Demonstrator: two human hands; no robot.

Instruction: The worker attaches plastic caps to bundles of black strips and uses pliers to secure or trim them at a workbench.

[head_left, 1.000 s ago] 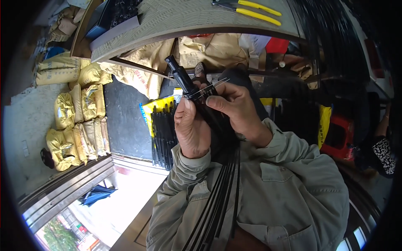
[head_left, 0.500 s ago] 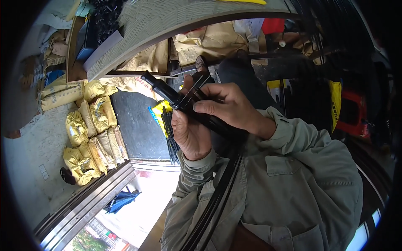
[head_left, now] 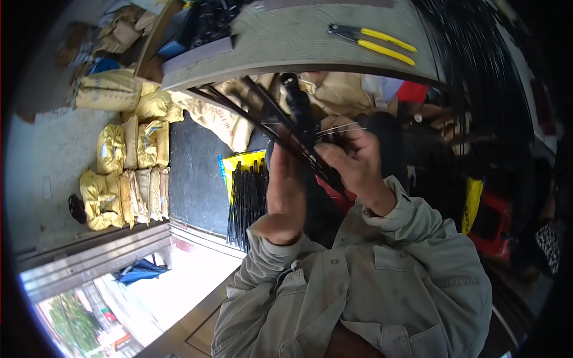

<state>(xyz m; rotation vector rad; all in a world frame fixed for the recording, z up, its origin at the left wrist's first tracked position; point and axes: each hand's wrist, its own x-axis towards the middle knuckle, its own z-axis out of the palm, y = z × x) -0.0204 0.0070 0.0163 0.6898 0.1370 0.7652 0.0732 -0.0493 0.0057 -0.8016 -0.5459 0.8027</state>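
Observation:
A black tubular tool [head_left: 298, 107] with a round, hollow end stands tilted up between my hands, below the worktable's edge. Thin black rods [head_left: 250, 116] cross in front of it, slanting from upper left to lower right. My right hand [head_left: 357, 161] is closed, its bent fingers beside the tool and against the rods. Thin silvery pins [head_left: 347, 128] stick out from its fingers. My left hand [head_left: 286, 194] is upright and blurred under the rods; its fingertips are hidden behind them, so its grip cannot be made out.
Yellow-handled pliers [head_left: 388, 46] lie on the worktable [head_left: 286, 45] ahead. A bundle of black rods [head_left: 246, 197] stands by a yellow bag left of my left arm. Stacked sacks [head_left: 122, 197] line the left wall. Many black strands [head_left: 477, 65] hang at the right.
The tool has swung from pointing up-left to nearly upright, and thin rods now cross before it. My left hand has straightened upward. The view has shifted, bringing the whole pliers in.

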